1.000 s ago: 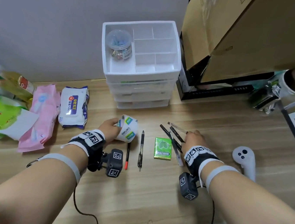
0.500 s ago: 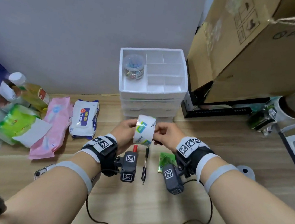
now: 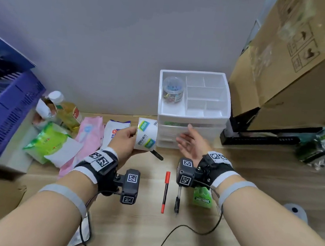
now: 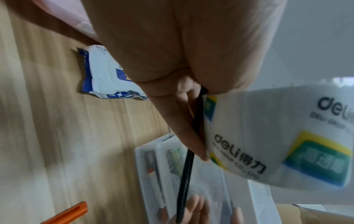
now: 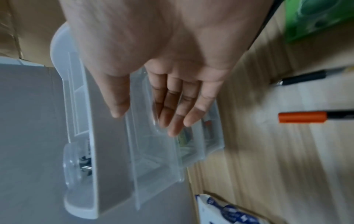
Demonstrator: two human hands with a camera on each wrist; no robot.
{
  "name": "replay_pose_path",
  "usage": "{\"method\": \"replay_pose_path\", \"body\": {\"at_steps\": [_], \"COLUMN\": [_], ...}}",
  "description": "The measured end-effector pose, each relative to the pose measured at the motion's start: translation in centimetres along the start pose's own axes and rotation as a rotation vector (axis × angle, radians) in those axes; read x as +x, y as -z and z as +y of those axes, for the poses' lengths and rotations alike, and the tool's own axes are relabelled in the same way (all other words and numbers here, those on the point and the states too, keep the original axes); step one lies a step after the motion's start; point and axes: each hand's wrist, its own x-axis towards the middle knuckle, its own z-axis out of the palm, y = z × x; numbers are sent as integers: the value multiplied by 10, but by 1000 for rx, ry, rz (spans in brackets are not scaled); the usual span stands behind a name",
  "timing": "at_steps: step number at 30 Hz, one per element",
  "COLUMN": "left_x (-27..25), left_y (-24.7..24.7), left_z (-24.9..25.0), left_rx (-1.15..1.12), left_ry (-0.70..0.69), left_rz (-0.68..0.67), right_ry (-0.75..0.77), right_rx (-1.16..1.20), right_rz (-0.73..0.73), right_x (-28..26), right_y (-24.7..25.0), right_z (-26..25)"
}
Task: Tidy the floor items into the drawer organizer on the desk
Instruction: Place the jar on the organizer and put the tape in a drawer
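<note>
My left hand [image 3: 129, 139] holds a white roll of tape [image 3: 146, 134] off the floor, just left of the white drawer organizer [image 3: 192, 116]. A black pen [image 3: 157, 155] is pinched under the roll. In the left wrist view my fingers [image 4: 184, 128] press that pen [image 4: 187, 174] against the tape [image 4: 268, 136]. My right hand [image 3: 184, 135] is open and empty, palm left, in front of the organizer's drawers [image 5: 153, 151]. A jar of clips [image 3: 172, 89] stands in the top tray. On the floor lie a red pen [image 3: 165, 192], a black pen [image 3: 177, 199] and a green gum pack [image 3: 201, 198].
Wipes packs [image 3: 114, 131], a pink pack [image 3: 89, 132], a green bag [image 3: 48, 142] and a bottle [image 3: 68, 110] lie at the left by a blue basket [image 3: 7, 109]. Cardboard boxes [image 3: 295, 67] tower at the right. A white controller [image 3: 295, 210] lies at my right forearm.
Both hands held the tape half a second ago. My right hand has let go and moved right toward the drawers. The left hand has raised the tape and pen toward the organizer.
</note>
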Motion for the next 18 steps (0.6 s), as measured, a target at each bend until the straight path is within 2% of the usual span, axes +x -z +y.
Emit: {"method": "replay_pose_path", "body": {"at_steps": [14, 18], "left_x": [-3, -1], "left_y": [-26, -36], "left_z": [38, 35], "left_rx": [-7, 11], "left_ry": [-67, -63], "left_rz": [-125, -144], "right_ry": [-172, -266], "right_rx": [-314, -598], "right_rz": [-19, -26], "right_x": [-70, -87], "right_y": [27, 27], "right_z": [13, 6]}}
